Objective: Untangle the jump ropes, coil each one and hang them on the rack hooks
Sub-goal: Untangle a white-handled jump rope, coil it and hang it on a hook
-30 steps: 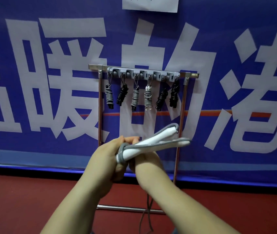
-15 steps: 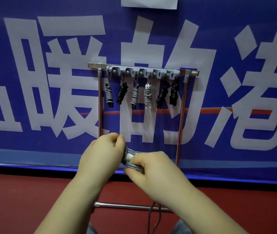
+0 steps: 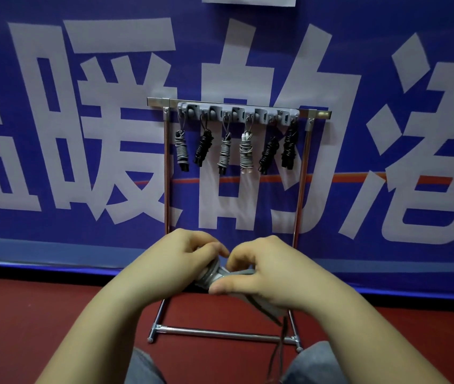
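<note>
Blue banner (image 3: pixel 54 245) behind, red floor (image 3: pixel 26 328) below. Left hand (image 3: pixel 176 261) grips the wound end of the grey jump rope (image 3: pixel 212 275); right hand (image 3: pixel 264 273) pinches its white handles, cord trailing to six o'clock. A slack grip could spring those wraps. At twelve o'clock the rack (image 3: pixel 300 189) holds six coiled ropes (image 3: pixel 245 153), hooks looking crowded.
</note>
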`<control>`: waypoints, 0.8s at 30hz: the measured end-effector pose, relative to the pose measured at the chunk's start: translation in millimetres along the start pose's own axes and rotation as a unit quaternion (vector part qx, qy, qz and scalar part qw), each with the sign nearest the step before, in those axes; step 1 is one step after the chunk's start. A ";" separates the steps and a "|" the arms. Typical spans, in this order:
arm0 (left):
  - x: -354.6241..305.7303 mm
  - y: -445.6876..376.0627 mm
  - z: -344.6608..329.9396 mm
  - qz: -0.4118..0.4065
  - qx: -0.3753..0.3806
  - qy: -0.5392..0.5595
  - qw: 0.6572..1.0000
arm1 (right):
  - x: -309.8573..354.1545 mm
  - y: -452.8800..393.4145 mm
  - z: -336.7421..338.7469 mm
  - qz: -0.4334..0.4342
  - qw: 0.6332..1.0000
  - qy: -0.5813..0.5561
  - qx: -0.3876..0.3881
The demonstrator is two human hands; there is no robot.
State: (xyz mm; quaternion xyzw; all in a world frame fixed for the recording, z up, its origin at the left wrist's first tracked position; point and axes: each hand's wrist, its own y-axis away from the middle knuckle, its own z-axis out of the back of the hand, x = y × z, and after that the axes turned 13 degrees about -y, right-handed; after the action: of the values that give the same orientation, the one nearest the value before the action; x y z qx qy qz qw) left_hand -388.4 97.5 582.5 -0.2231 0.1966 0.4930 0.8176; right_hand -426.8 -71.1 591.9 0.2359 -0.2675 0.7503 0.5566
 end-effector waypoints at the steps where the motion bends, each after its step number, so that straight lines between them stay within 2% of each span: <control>1: 0.9 1.3 -0.1 -0.001 0.007 0.015 1.000 | 0.1 -0.6 0.5 0.005 1.000 -0.011 0.015; 7: 0.4 8.1 0.7 -0.010 0.062 0.145 0.987 | -3.7 -3.8 5.6 0.020 0.986 -0.132 0.098; 9: -4.2 11.7 0.0 -0.026 0.100 0.233 0.967 | -2.1 -1.9 9.2 0.020 0.970 -0.213 0.113; 11: -8.1 11.4 -1.2 -0.022 0.078 0.334 0.939 | 1.4 -0.8 5.0 0.012 0.949 -0.300 0.095; 12: -10.5 10.2 -1.4 -0.014 0.051 0.373 0.926 | 3.1 -2.4 -3.0 -0.001 0.935 -0.350 0.055; 14: -16.2 7.9 -5.3 -0.010 0.012 0.394 0.919 | 3.6 -9.0 -26.4 -0.050 0.890 -0.445 -0.084; 16: -19.8 6.0 -13.2 -0.012 -0.009 0.398 0.917 | 1.6 -14.8 -45.4 -0.093 0.845 -0.479 -0.219; 17: -19.9 5.1 -17.0 0.004 -0.028 0.407 0.913 | 1.4 -15.7 -50.9 -0.096 0.842 -0.468 -0.251; 18: -20.3 4.3 -19.9 0.020 -0.053 0.401 0.914 | 1.9 -14.7 -55.2 -0.077 0.851 -0.450 -0.259; 20: -19.1 1.6 -24.5 0.028 -0.126 0.322 0.938 | 2.2 -13.1 -62.8 -0.017 0.880 -0.405 -0.247; 24: -10.9 -9.2 -28.8 0.073 -0.267 0.287 0.917 | -4.5 -8.2 -74.6 -0.003 0.936 -0.323 -0.141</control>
State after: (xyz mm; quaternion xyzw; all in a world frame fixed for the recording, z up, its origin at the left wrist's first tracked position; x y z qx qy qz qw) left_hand -387.9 69.8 566.3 -0.5505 0.2993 0.5000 0.5978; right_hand -421.9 -22.8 534.5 0.3853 -0.5349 0.5867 0.4704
